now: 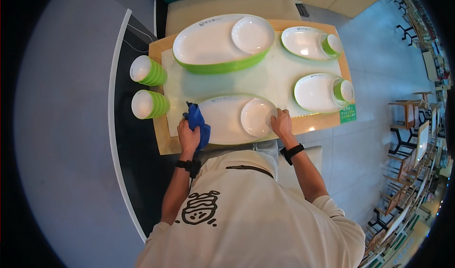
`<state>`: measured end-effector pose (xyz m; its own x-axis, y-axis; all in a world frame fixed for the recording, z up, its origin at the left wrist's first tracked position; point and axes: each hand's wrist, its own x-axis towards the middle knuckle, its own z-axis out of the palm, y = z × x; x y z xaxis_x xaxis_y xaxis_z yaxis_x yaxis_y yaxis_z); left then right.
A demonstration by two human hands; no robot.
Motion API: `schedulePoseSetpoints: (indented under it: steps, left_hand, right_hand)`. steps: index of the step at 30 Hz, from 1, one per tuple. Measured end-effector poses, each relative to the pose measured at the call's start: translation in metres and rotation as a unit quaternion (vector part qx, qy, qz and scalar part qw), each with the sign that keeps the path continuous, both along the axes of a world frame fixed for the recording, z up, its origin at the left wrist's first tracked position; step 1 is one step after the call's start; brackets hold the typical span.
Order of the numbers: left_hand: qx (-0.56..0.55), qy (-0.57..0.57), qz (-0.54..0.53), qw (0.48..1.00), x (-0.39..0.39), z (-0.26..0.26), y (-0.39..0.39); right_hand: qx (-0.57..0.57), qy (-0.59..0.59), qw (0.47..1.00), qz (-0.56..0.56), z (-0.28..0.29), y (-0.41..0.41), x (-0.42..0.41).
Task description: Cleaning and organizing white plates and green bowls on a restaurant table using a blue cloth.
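Observation:
Bunched in my left hand (pixel 189 136) is a blue cloth (pixel 200 127), which covers the left end of a large oval plate (pixel 224 119). This plate is white with a green edge and has a round section (pixel 258 117) toward its right end. My right hand (pixel 282 124) grips the plate's right end, thumb over the rim and the other fingers partly hidden. Beyond it on the table sits a stack of matching large oval plates (pixel 209 42) with green sides. The near plate lies close to the table's front edge, in front of my body.
Two stacks of green-and-white cups, one farther (pixel 156 72) and one nearer (pixel 158 104), lie tipped at the table's left edge. On the right are two smaller oval plates (pixel 302 42) (pixel 314 92), each with a cup. A bench (pixel 231 8) stands behind the wood-edged table (pixel 165 145).

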<state>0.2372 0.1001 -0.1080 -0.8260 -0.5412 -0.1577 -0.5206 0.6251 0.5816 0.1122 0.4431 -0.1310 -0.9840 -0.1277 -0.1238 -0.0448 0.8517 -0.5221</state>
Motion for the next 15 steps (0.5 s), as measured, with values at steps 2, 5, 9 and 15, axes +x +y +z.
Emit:
schedulePoseSetpoints:
  steps: [2, 5, 9, 15]
  left_hand:
    - [-0.033, 0.009, -0.015, 0.999, 0.0, -0.001, 0.003]
    - [-0.091, 0.013, -0.021, 0.996, 0.004, -0.008, 0.005]
    - [-0.219, 0.017, -0.091, 0.971, -0.007, 0.008, 0.02]
    - [-0.192, -0.009, -0.159, 0.968, -0.027, -0.007, 0.05]
  right_hand:
    - [0.01, 0.02, 1.0, 0.006, 0.001, -0.001, -0.002]
    - [0.017, -0.012, 1.0, -0.006, 0.003, -0.002, -0.002]
    - [0.022, -0.01, 1.0, -0.015, -0.009, 0.006, -0.007]
    - [-0.089, -0.034, 0.994, -0.052, -0.016, 0.02, -0.01]
